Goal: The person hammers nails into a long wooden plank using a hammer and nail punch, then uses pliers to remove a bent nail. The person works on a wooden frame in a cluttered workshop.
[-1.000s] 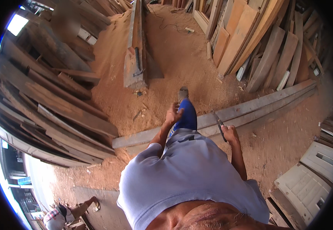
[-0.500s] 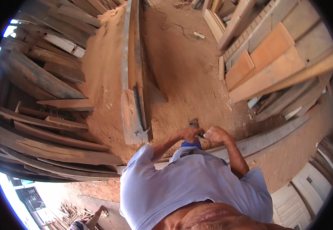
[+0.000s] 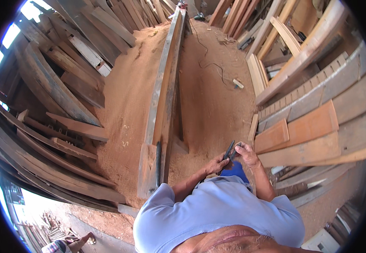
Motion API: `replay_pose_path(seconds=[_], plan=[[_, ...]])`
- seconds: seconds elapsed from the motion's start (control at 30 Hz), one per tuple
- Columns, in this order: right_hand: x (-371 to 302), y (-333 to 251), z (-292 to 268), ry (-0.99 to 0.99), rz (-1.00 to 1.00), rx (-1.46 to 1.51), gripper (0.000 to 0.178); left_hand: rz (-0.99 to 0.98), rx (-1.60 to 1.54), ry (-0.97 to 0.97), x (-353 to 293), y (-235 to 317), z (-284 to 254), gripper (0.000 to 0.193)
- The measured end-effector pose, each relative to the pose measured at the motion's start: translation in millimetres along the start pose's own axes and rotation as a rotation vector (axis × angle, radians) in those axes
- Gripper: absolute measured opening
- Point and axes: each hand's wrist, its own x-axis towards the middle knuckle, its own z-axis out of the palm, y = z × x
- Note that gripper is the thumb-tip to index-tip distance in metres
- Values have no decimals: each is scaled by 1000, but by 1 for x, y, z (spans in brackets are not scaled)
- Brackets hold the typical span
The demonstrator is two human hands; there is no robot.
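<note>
My left hand (image 3: 217, 164) is closed around a slim dark tool (image 3: 230, 149) in front of my body. The tool tilts up and away, its narrow end pointing to the far right; its exact kind is unclear. Close beside it, my right hand (image 3: 248, 155) has its fingers bent and pinched near the tool's side. What the right fingers grip, if anything, is too small to make out. To the left of both hands stands a long narrow wooden beam (image 3: 162, 90), with a dark bar (image 3: 158, 162) along its near end.
Sawdust covers the floor (image 3: 210, 103) around the beam. Stacked planks (image 3: 65, 168) line the left side, and boards (image 3: 313, 126) lean on the right. A cord (image 3: 210, 65) and a small pale block (image 3: 238, 83) lie beyond my hands. Another person (image 3: 67, 245) is at lower left.
The view has shifted, showing more of the beam's far end. My hands have turned the dark tool from lying roughly level to pointing up and away. The right fingers now sit beside it.
</note>
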Motion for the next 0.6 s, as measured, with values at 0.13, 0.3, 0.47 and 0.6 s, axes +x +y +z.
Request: replay_pose_path(seconds=[0.13, 0.3, 0.47, 0.6], plan=[[99, -17, -13, 162, -134, -52, 26, 132, 200, 129, 71, 30, -38, 38], [213, -74, -25, 195, -257, -179, 36, 152, 167, 356, 156, 72, -103, 19], [304, -148, -23, -4, -223, -167, 36, 359, -9, 592, 203, 132, -182, 16], [370, -185, 1, -184, -254, -201, 33, 397, -105, 665, 224, 178, -247, 19]])
